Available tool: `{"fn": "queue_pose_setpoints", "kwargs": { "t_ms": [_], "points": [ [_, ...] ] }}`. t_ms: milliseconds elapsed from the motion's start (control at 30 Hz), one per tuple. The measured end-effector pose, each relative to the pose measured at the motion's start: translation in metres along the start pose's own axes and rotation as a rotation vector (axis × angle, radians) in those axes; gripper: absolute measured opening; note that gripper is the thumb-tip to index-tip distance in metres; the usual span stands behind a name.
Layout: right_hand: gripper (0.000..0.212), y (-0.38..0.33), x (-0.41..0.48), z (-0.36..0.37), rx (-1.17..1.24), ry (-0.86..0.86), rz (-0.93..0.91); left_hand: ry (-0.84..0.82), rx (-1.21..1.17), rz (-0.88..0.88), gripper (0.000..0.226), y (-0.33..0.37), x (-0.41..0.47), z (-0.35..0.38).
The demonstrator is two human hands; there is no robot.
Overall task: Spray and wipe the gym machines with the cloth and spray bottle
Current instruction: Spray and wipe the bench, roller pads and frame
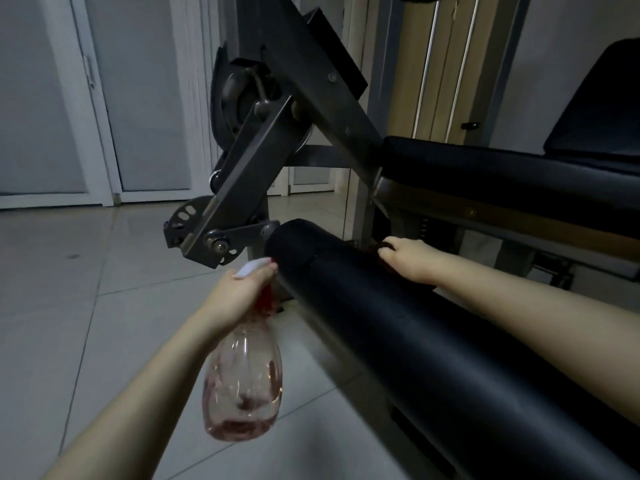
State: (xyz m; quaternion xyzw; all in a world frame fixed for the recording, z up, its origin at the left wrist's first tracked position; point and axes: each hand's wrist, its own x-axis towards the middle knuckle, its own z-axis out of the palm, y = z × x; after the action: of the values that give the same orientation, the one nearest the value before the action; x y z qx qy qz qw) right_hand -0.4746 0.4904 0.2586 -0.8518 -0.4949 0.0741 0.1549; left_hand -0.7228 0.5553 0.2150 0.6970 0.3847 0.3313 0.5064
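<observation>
Left grip clamped round bottle neck, 7 o'clock, nozzle just beside roller end. Right grip at 3 o'clock curled on roller top, pinching what looks like a dark cloth

One wide-angle camera, worn on the head, looked forward and down from a low, close stance over the black roller pad, which ran from centre out to 4 o'clock. Both forearms entered from 6 o'clock: the left hand with the spray bottle sat at 7 o'clock, the right hand on a dark cloth at 3 o'clock. The grey frame filled 12 o'clock, the tiled floor 9 o'clock
</observation>
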Motion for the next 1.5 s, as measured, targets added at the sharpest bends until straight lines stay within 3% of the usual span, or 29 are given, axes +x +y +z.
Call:
{"fn": "queue_pose_setpoints", "kwargs": {
  "t_ms": [100, 233, 367, 433, 633, 1000, 1133, 1333, 1500],
  "points": [
    [0.049, -0.003, -0.003, 0.000, -0.039, 0.025, 0.043, -0.089, 0.062, 0.099, 0.019, -0.002, -0.010, -0.007],
    [0.051, -0.005, -0.006, 0.003, -0.069, 0.064, 0.087, -0.190, -0.039, 0.125, 0.021, -0.006, -0.018, -0.006],
    [0.050, -0.005, -0.013, 0.004, -0.080, 0.089, 0.108, -0.543, -0.010, 0.151, 0.039, -0.011, -0.025, -0.003],
    [0.049, -0.005, -0.015, 0.003, -0.087, 0.096, 0.111, -0.642, 0.002, 0.183, 0.046, -0.010, -0.032, -0.005],
    [0.050, -0.007, -0.019, 0.004, -0.087, 0.122, 0.121, -0.620, 0.076, 0.328, 0.050, -0.011, -0.045, -0.010],
    [0.034, -0.004, -0.071, -0.004, -0.049, 0.146, -0.076, -0.559, 0.141, 0.322, 0.045, -0.020, -0.050, -0.015],
    [0.029, 0.001, -0.113, -0.002, -0.175, 0.224, -0.139, -0.601, 0.142, 0.329, 0.042, -0.017, -0.050, -0.007],
    [0.041, 0.014, -0.180, -0.001, -0.352, 0.241, -0.169, -0.643, 0.102, 0.348, 0.050, -0.008, -0.056, 0.001],
    [0.049, -0.003, -0.146, 0.017, -0.449, 0.352, -0.187, -0.639, 0.092, 0.380, 0.065, -0.004, -0.059, 0.001]
  ]
}}
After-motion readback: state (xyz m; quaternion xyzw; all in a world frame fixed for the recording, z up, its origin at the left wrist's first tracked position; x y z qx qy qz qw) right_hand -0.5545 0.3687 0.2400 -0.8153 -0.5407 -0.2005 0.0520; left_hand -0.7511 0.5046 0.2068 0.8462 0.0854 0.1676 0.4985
